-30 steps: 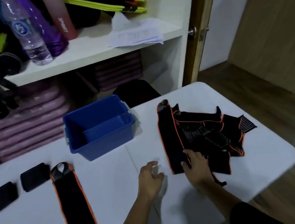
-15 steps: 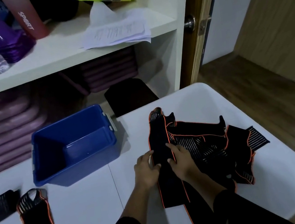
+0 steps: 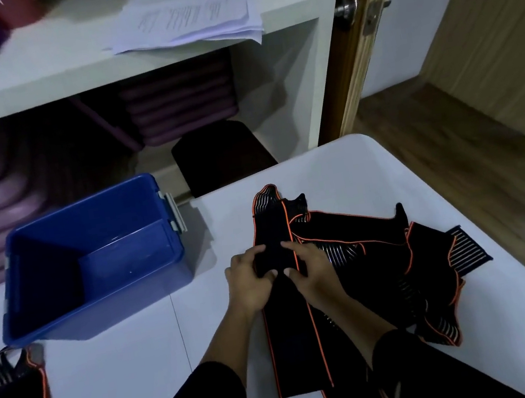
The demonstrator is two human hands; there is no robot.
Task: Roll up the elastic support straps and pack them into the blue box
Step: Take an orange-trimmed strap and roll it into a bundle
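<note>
Strap in hand: black strap with orange edging, lying lengthwise on the white table, far end with the striped loop pointing toward the shelf, near end reaching the table's front edge.
Left hand: left hand grips the strap's left edge about midway along, fingers curled over the top, thumb tip on the fabric.
Right hand: right hand grips the right edge at the same spot, fingers curled, thumb nearly meeting the left thumb.
Fold or roll: cannot tell, hands cover that part.
Pile: pile of straps, same black and orange, heaped just right of the held strap and partly under it, spreading toward the table's right side.
Second strap: second strap flat at the table's far left, well apart from the hands, partly out of frame.
Box: blue box, open top, on the table left of the hands, near but not touching the strap.
Sleeves: dark, both forearms bare.
Background: white shelf with papers, purple mats stacked below, door knob at right.
</note>
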